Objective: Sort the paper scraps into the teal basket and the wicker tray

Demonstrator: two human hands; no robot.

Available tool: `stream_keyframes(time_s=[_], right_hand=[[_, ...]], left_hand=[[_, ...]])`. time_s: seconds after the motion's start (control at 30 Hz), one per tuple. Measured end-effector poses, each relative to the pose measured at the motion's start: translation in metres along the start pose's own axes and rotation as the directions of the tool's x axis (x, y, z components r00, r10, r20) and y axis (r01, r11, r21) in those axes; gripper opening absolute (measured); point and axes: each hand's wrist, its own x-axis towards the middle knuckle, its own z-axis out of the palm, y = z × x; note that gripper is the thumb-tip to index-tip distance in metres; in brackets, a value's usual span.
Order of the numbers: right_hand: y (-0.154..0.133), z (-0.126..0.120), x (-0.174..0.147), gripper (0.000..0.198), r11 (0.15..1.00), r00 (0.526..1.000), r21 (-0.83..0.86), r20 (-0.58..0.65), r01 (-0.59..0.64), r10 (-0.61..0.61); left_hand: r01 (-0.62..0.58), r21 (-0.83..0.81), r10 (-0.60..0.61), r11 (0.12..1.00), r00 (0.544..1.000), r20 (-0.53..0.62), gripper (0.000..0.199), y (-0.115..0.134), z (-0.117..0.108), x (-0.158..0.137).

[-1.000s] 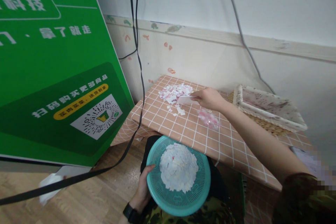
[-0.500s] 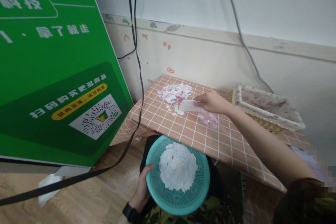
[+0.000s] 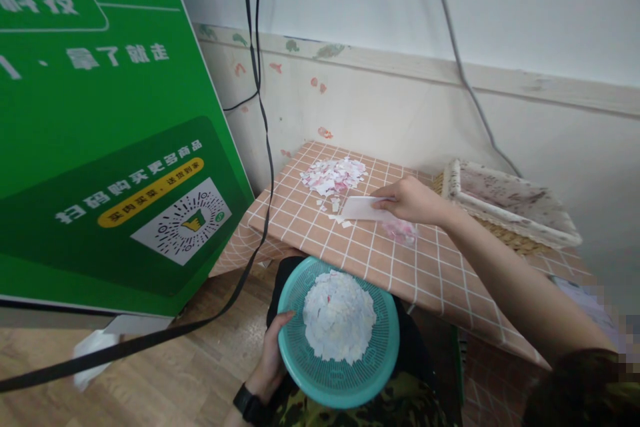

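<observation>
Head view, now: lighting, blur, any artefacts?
Head view: soft, even light, no strong glare; right hand and white card lack crisp detail; pale scraps in the teal basket blend into one mass; blocky pixelation at the lower right edge.

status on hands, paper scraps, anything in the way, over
Left hand: grip on teal basket, at rim. Right hand: grip on white card, beside loose scraps. Paper scraps heaped in basket and on table. Pink packet close to right hand, partly hidden.
</observation>
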Motion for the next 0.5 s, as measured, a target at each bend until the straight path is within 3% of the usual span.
stream_keyframes(time_s=[0.5], right_hand=[[-0.0075,0.0029,0.0026,0.024,0.995,0.999,-0.101,0.024,0.027,-0.025]], left_hand=[[0.009,0.001,-0.009,1.0,1.0,-0.021,0.024,0.0003,0.0011,-0.0008]])
